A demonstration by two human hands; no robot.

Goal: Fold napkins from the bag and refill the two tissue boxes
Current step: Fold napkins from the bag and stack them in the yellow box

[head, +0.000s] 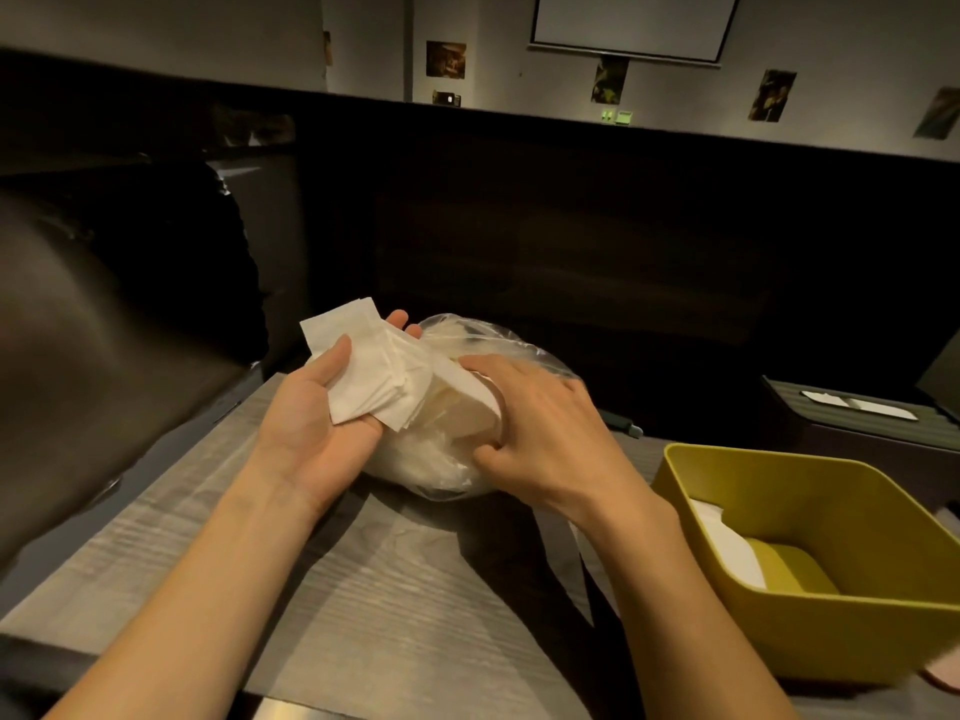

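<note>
I am pinching napkins (pixel 374 376) left hand (pixel 311 413) | right hand (pixel 540 428) gripping bag (pixel 467 459) | limp, flimsy: taking edges.

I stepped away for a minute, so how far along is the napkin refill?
Early. The yellow tissue box holds only a few napkins at one end. The left hand holds loose napkins; the right hand grips the stack in the clear plastic bag. A second box isn't clearly visible, so most filling remains.
</note>
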